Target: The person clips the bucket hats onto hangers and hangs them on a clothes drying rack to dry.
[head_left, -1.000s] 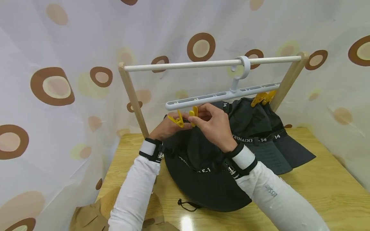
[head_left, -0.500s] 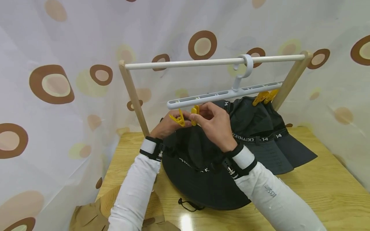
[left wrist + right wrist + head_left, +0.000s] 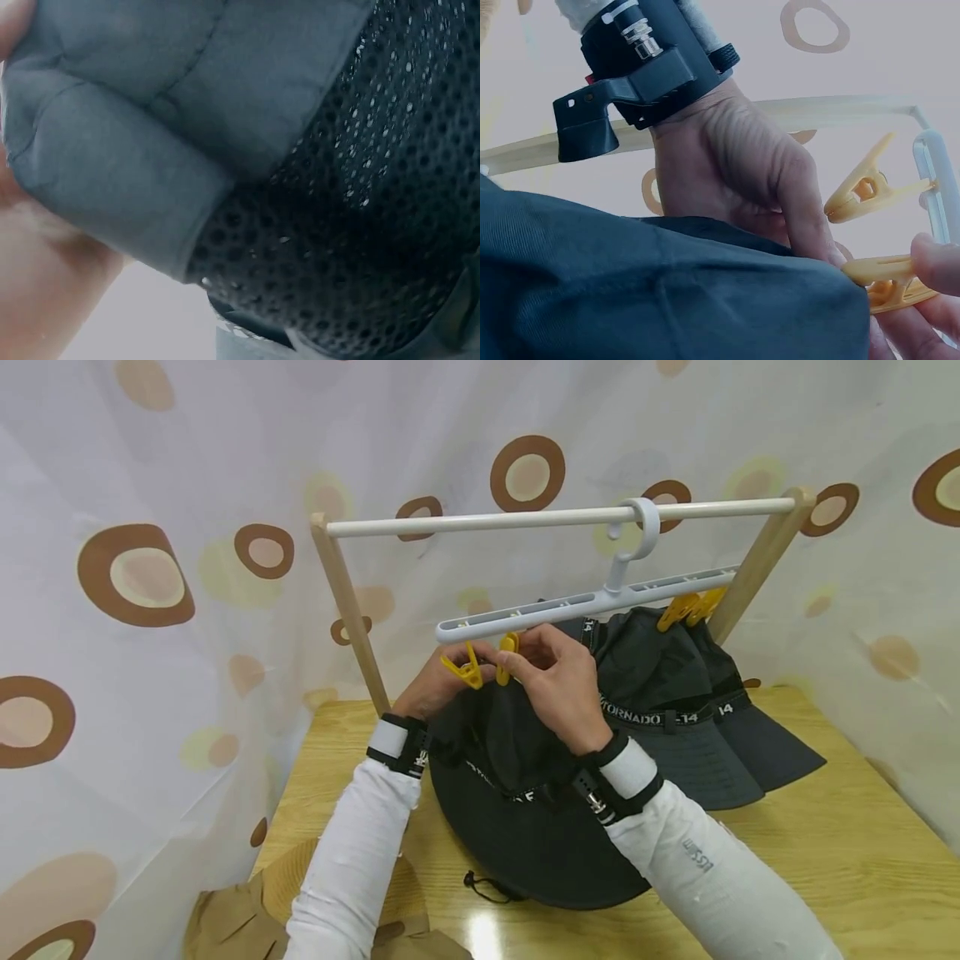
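Observation:
A black bucket hat (image 3: 525, 827) is lifted by its crown under the left end of a white clip hanger (image 3: 570, 603). My left hand (image 3: 450, 681) grips the hat's folded edge (image 3: 150, 135) beside a free yellow clip (image 3: 461, 668). My right hand (image 3: 536, 664) pinches a second yellow clip (image 3: 507, 657) right at the hat's edge. In the right wrist view this pinched clip (image 3: 889, 281) touches the hat fabric (image 3: 667, 292), with the left hand (image 3: 735, 172) behind it. Whether the clip bites the fabric is hidden.
The hanger hooks over a white rod (image 3: 487, 520) on wooden posts (image 3: 351, 610). Two dark hats (image 3: 660, 693) hang from yellow clips (image 3: 690, 608) at its right end. A tan hat (image 3: 247, 918) lies at the wooden table's (image 3: 825, 860) front left. Spotted curtains surround the table.
Both hands and the hat's crown have risen slightly toward the hanger's left clips. The grips are the same.

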`<state>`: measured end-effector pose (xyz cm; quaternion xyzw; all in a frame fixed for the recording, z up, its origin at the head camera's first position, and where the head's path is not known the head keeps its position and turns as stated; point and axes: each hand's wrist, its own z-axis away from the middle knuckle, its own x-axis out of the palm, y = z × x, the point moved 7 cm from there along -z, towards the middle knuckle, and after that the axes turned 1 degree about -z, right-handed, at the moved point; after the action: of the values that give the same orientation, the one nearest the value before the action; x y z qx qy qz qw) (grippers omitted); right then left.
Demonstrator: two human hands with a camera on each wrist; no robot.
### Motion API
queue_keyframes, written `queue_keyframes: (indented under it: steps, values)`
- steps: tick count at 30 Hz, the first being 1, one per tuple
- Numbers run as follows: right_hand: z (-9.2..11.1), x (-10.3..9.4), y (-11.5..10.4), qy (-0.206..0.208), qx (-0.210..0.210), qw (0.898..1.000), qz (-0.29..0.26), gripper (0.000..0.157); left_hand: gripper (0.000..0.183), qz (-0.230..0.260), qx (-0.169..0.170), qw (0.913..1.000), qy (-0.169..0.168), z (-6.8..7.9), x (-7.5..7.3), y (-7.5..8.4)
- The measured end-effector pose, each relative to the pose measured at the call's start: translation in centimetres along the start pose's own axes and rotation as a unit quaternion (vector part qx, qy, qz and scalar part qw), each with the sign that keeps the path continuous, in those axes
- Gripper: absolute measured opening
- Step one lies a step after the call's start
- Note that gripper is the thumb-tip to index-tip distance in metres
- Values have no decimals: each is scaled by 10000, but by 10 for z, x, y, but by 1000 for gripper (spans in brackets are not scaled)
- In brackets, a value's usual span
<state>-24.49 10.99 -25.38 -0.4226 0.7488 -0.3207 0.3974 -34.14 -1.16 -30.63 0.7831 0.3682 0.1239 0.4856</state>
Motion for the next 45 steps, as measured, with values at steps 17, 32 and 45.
queue_keyframes:
  steps: [17,32,45]
  values:
    - [2,-2,-2,69,-26,9988,481,21,22,230,49,9994,271,-2,-4,5]
    - [2,1,-1,-36,-25,9983,581,22,29,189,-420,9980,433,2,-10,2]
    - [2,9,2,-417,-180,9978,485,32,41,71,-469,9973,555,5,-16,4]
